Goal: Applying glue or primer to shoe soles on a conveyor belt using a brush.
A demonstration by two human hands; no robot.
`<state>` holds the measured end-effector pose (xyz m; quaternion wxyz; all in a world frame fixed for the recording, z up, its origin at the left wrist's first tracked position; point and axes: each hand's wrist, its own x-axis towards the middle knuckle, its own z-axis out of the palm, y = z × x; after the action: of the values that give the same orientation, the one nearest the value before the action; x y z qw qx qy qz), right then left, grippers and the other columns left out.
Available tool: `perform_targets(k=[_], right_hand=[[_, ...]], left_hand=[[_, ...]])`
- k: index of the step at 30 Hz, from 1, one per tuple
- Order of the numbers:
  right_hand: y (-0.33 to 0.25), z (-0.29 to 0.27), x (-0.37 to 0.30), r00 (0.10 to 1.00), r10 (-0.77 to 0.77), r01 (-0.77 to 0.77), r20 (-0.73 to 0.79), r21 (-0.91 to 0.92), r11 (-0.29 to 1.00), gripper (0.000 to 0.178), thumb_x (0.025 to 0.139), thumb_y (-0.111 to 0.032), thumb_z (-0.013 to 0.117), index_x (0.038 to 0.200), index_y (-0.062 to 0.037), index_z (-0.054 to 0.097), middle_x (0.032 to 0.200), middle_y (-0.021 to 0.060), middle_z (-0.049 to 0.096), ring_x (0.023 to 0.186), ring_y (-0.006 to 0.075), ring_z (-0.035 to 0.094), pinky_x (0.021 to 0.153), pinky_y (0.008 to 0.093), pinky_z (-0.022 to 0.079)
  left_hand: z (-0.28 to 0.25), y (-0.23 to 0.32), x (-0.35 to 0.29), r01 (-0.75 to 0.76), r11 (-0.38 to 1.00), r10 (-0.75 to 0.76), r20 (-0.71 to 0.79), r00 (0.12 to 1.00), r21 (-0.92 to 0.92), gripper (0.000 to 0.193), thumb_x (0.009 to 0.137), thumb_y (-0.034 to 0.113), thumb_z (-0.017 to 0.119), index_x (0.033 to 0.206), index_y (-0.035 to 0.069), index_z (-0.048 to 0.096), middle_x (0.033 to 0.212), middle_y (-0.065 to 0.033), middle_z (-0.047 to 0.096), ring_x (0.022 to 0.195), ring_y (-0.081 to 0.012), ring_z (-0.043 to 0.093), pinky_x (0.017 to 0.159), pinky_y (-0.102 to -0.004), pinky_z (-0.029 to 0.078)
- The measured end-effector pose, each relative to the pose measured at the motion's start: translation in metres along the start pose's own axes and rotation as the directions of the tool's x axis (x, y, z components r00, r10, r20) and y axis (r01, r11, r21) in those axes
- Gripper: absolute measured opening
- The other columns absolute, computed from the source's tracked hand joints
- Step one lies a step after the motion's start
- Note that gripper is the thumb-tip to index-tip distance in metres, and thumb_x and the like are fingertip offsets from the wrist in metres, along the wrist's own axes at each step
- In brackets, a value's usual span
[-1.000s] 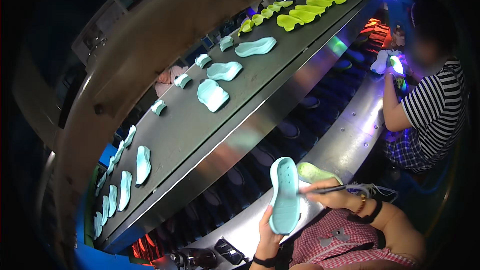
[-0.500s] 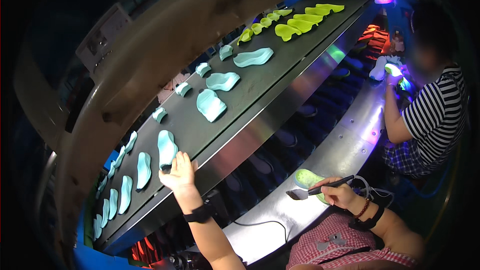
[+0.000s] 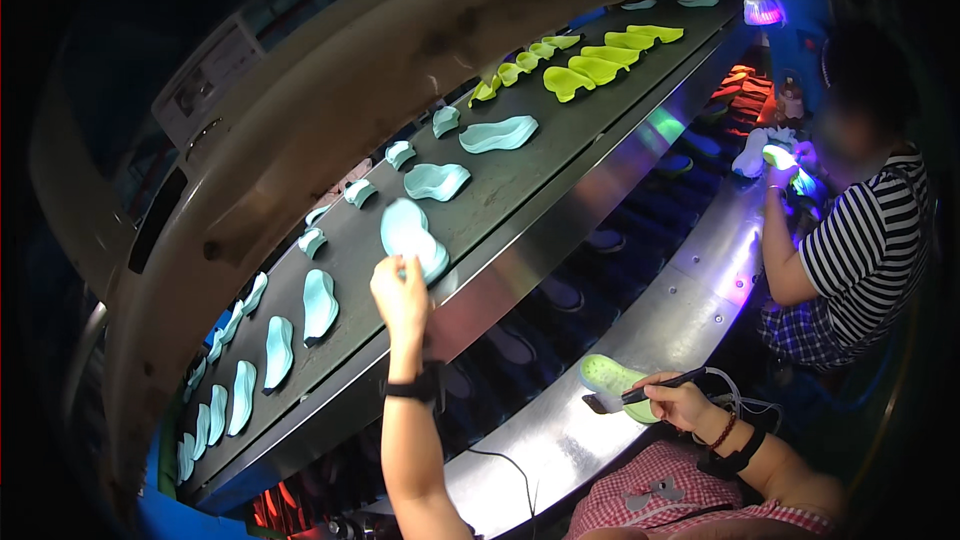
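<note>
Over the dark conveyor belt (image 3: pixel 480 195), my left hand (image 3: pixel 402 298) pinches the near end of a pale blue shoe sole (image 3: pixel 405 227). This sole is slightly blurred and overlaps another pale blue piece beneath it. My right hand (image 3: pixel 678 404) grips a flat brush (image 3: pixel 640 395) by its black handle, bristles pointing left. Just under the brush, a pale green shoe sole (image 3: pixel 606 373) rests on the curved metal ledge (image 3: pixel 690 290); the brush and hand cover part of it. I cannot tell whether the bristles touch it.
More pale blue soles (image 3: pixel 319 304) and yellow-green pieces (image 3: pixel 600 64) lie along the belt. A beige curved housing (image 3: pixel 250 130) arches over its far side. A co-worker in a striped shirt (image 3: pixel 870 230) sits at right, handling a sole under purple light. A thin cable (image 3: pixel 515 465) crosses the ledge.
My left hand has moved right and away from me, from open beside one sole to pinching another. The belt pieces have shifted slightly left in view. The brush stays near the green sole.
</note>
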<state>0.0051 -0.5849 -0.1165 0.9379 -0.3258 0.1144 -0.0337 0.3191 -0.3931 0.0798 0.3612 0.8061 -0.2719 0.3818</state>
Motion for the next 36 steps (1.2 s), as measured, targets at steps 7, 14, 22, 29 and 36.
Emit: perform_targets(k=[7, 14, 22, 29, 36], right_hand=[[0.008, 0.000, 0.017, 0.998, -0.005, 0.009, 0.057, -0.079, 0.997, 0.021, 0.082, -0.006, 0.056, 0.100, 0.0042, 0.057, 0.087, 0.0097, 0.060, 0.070, 0.0140, 0.058, 0.060, 0.0221, 0.046], [0.016, 0.001, 0.025, 0.998, 0.027, -0.025, 0.049, -0.032, 0.999, 0.026, 0.082, -0.012, 0.059, 0.104, 0.0013, 0.057, 0.092, 0.0090, 0.061, 0.078, 0.0141, 0.060, 0.065, 0.0226, 0.048], [0.013, -0.003, 0.023, 0.994, 0.022, -0.017, 0.103, -0.050, 0.999, 0.028, 0.084, -0.010, 0.057, 0.109, 0.0023, 0.053, 0.102, 0.0106, 0.059, 0.085, 0.0139, 0.059, 0.076, 0.0236, 0.047], [0.013, -0.004, 0.031, 0.999, 0.007, -0.005, 0.045, -0.044, 0.999, 0.026, 0.083, -0.014, 0.058, 0.105, -0.0005, 0.057, 0.100, 0.0081, 0.058, 0.084, 0.0144, 0.056, 0.078, 0.0252, 0.045], [0.009, 0.008, 0.026, 0.976, -0.078, 0.106, 0.202, -0.133, 0.985, 0.028, 0.077, -0.002, 0.062, 0.104, 0.0010, 0.058, 0.100, 0.0104, 0.060, 0.087, 0.0129, 0.057, 0.076, 0.0230, 0.047]], left_hand=[[-0.063, 0.004, -0.057, 0.114, 0.963, -0.118, -0.001, 0.993, -0.243, 0.026, 0.086, 0.021, 0.052, 0.077, -0.003, 0.053, 0.090, -0.0138, 0.053, 0.086, -0.0222, 0.050, 0.079, -0.0315, 0.038], [-0.080, 0.020, -0.091, 0.306, 0.856, -0.454, -0.325, 0.830, -0.416, 0.024, 0.084, 0.014, 0.050, 0.099, -0.005, 0.050, 0.097, -0.0095, 0.053, 0.087, -0.0160, 0.052, 0.076, -0.0291, 0.042], [-0.043, 0.064, -0.115, 0.618, 0.223, -0.579, 0.408, 0.706, -0.753, 0.053, 0.080, 0.027, 0.050, 0.123, -0.001, 0.035, 0.116, -0.0119, 0.046, 0.101, -0.0221, 0.049, 0.081, -0.0340, 0.045], [-0.028, 0.074, -0.137, 0.662, 0.225, -0.535, 0.477, 0.697, -0.715, 0.053, 0.080, 0.029, 0.049, 0.123, 0.000, 0.035, 0.116, -0.0120, 0.046, 0.101, -0.0223, 0.049, 0.081, -0.0342, 0.045], [-0.011, 0.084, -0.157, 0.675, 0.215, -0.495, 0.517, 0.698, -0.706, 0.053, 0.081, 0.030, 0.049, 0.122, 0.000, 0.036, 0.116, -0.0120, 0.046, 0.101, -0.0224, 0.049, 0.081, -0.0343, 0.045]])
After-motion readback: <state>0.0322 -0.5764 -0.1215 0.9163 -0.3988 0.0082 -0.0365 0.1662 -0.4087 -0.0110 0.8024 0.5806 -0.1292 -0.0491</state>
